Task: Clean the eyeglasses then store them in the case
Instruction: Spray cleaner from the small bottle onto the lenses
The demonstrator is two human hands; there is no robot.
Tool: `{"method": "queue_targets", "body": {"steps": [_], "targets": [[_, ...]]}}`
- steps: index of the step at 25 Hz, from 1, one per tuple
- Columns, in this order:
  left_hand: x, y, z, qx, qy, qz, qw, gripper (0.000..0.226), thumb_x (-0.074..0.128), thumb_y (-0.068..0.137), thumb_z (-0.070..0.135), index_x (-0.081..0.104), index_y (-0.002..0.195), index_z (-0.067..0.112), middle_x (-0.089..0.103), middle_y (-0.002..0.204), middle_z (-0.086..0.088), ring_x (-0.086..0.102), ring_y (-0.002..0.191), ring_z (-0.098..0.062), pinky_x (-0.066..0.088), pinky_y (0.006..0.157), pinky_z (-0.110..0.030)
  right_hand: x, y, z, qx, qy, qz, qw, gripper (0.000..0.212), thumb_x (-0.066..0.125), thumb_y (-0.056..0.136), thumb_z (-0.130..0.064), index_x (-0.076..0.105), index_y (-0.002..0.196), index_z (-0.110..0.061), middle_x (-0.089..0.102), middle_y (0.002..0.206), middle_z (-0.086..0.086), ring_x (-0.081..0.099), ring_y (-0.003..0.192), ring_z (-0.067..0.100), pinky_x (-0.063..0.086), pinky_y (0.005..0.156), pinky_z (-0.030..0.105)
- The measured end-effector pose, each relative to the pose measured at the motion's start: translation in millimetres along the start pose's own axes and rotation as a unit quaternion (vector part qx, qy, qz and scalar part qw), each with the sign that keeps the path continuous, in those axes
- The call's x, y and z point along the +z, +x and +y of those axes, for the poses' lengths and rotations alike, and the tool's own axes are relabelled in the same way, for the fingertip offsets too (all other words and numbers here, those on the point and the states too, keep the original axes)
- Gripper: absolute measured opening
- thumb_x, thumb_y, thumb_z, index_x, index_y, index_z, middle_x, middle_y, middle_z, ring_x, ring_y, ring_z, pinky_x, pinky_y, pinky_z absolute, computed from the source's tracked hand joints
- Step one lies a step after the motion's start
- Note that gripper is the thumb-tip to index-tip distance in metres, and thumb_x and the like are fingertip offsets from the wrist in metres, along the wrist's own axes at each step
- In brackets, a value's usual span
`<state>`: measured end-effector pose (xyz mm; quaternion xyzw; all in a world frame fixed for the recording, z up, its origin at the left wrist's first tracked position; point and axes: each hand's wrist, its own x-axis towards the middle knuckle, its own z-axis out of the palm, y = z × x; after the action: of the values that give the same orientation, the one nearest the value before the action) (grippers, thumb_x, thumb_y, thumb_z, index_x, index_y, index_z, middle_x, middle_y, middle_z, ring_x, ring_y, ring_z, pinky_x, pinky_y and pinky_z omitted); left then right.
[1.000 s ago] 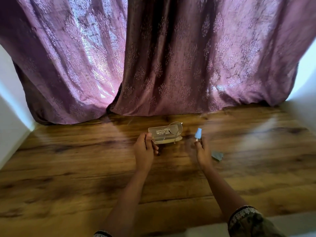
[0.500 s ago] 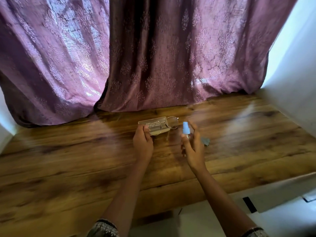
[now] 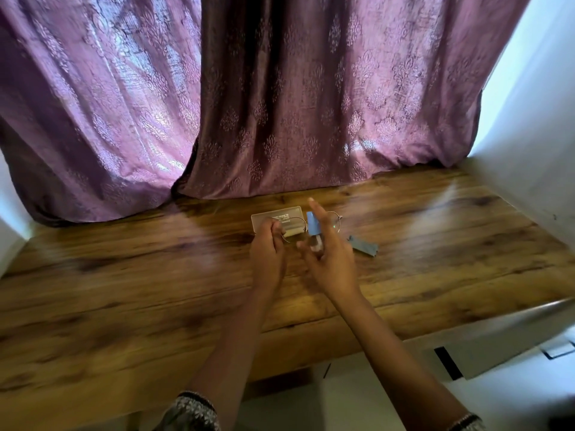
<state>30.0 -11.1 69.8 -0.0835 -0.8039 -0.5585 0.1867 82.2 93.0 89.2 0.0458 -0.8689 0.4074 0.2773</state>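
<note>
Eyeglasses (image 3: 335, 223) over table (image 3: 155, 275), nearer curtain (image 3: 311, 104) side

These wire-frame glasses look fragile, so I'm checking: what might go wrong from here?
1. The left hand pinches the eyeglasses at one end only; the thin frame might bend or slip.
2. The right hand holds the spray bottle close to the lenses, with the case just beyond; spray may wet the case or the wooden table.

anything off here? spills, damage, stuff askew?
Nothing stands out. The left hand holds the eyeglasses near the case, the right hand holds the spray bottle beside them, and the blue cloth lies rumpled on the table. No spill or damage shows, though the hands are blurred.
</note>
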Motion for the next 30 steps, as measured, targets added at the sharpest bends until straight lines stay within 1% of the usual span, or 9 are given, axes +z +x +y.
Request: {"method": "queue_targets", "body": {"steps": [4, 10, 14, 16, 19, 22, 24, 27, 30], "targets": [[-1, -1, 0, 0.018, 0.015, 0.006, 1.0, 0.03, 0.031, 0.098, 0.021, 0.054, 0.086, 0.007, 0.062, 0.08, -0.009, 0.055, 0.073, -0.021, 0.04, 0.064, -0.031, 3, -1, 0, 0.02, -0.074, -0.024, 0.997, 0.058, 0.055, 0.085, -0.009, 0.034, 0.133, -0.035, 0.058, 0.075, -0.004, 0.048, 0.051, 0.004, 0.038, 0.045, 0.02], [-1, -1, 0, -0.006, 0.095, 0.028, 0.995, 0.035, 0.027, 0.091, 0.03, 0.057, 0.089, 0.011, 0.063, 0.086, -0.004, 0.052, 0.089, -0.024, 0.035, 0.08, -0.037, 2, 1, -2, 0.028, -0.067, -0.024, 0.997, 0.061, 0.055, 0.083, -0.008, 0.033, 0.133, -0.036, 0.047, 0.062, -0.013, 0.045, 0.047, -0.001, 0.031, 0.041, 0.012], [-3, -4, 4, 0.0, 0.005, 0.013, 1.0, 0.031, 0.031, 0.098, 0.023, 0.054, 0.084, 0.009, 0.059, 0.078, -0.005, 0.055, 0.076, -0.024, 0.042, 0.068, -0.038, 2, -1, -5, 0.039, -0.087, -0.035, 0.995, 0.061, 0.056, 0.083, -0.007, 0.033, 0.133, -0.034, 0.053, 0.071, -0.006, 0.049, 0.053, 0.009, 0.037, 0.048, 0.023], [-3, -6, 3, -0.006, -0.017, 0.011, 1.0, 0.028, 0.032, 0.099, 0.019, 0.054, 0.086, 0.008, 0.06, 0.077, -0.009, 0.056, 0.069, -0.022, 0.044, 0.062, -0.038, 2, 0, -5, 0.041, -0.078, -0.039, 0.995, 0.064, 0.056, 0.083, -0.007, 0.033, 0.135, -0.034, 0.053, 0.068, -0.005, 0.051, 0.055, 0.01, 0.037, 0.049, 0.022], [-1, -6, 4, -0.017, -0.026, 0.004, 1.0, 0.027, 0.032, 0.099, 0.02, 0.048, 0.079, 0.013, 0.052, 0.067, 0.0, 0.048, 0.06, -0.015, 0.04, 0.058, -0.034, 3, -1, -6, 0.038, -0.103, -0.061, 0.992, 0.061, 0.055, 0.082, -0.007, 0.033, 0.132, -0.035, 0.047, 0.062, -0.01, 0.045, 0.048, 0.004, 0.035, 0.049, 0.023], [-2, -4, 4, -0.031, -0.037, 0.013, 0.999, 0.025, 0.032, 0.099, 0.02, 0.048, 0.081, 0.014, 0.052, 0.069, -0.003, 0.049, 0.061, -0.019, 0.045, 0.059, -0.043, -3, -1, -1, 0.043, -0.069, -0.027, 0.996, 0.057, 0.057, 0.084, -0.009, 0.037, 0.132, -0.033, 0.053, 0.061, -0.008, 0.045, 0.046, 0.003, 0.034, 0.043, 0.018], [-4, -3, 3, -0.044, -0.028, 0.03, 0.998, 0.024, 0.032, 0.099, 0.02, 0.05, 0.084, 0.014, 0.053, 0.073, -0.004, 0.053, 0.068, -0.027, 0.05, 0.065, -0.05, -13, 5, 4, 0.06, -0.034, 0.027, 0.997, 0.059, 0.059, 0.086, -0.013, 0.037, 0.136, -0.033, 0.052, 0.06, -0.011, 0.047, 0.045, 0.003, 0.032, 0.042, 0.009], [-7, -1, 5, -0.045, 0.017, 0.06, 0.997, 0.026, 0.036, 0.098, 0.017, 0.058, 0.09, 0.007, 0.041, 0.071, 0.013, 0.05, 0.084, -0.029, 0.045, 0.083, -0.053, -25, 13, 11, 0.053, -0.015, 0.073, 0.996, 0.065, 0.065, 0.083, -0.015, 0.037, 0.139, -0.03, 0.046, 0.054, -0.014, 0.047, 0.046, -0.002, 0.034, 0.046, 0.003], [-7, 0, 7, -0.055, 0.039, 0.068, 0.995, 0.026, 0.038, 0.097, 0.016, 0.061, 0.095, 0.004, 0.045, 0.079, 0.008, 0.049, 0.096, -0.029, 0.039, 0.093, -0.051, -24, 15, 14, 0.072, -0.038, 0.059, 0.995, 0.061, 0.062, 0.083, -0.012, 0.039, 0.138, -0.027, 0.05, 0.055, -0.008, 0.046, 0.045, 0.001, 0.033, 0.048, 0.012]]}}
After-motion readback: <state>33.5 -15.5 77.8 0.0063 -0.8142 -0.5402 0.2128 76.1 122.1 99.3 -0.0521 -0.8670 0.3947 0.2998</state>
